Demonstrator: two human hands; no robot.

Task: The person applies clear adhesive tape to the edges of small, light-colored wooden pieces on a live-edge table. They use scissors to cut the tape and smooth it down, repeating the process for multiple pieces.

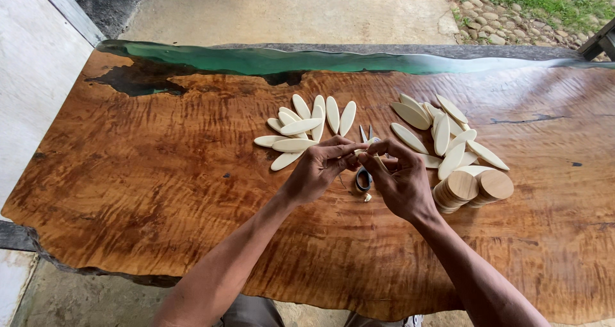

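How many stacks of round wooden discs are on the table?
2. Both stacks lie tilted right of the right hand: one stack nearer it, the other beside it, touching.

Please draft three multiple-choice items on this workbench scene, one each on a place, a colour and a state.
1. Where do the round wooden discs lie?
A. by the right hand
B. by the left hand
C. on the green strip

2. What colour is the strip along the table's far edge?
A. red
B. green
C. yellow

3. How are the two hands placed?
A. far apart
B. flat on the table
C. together, pinching a small pale piece

Answers: 1 A, the stacks sit just right of that hand. 2 B, it shows glossy green. 3 C, the fingertips meet above the scissors.
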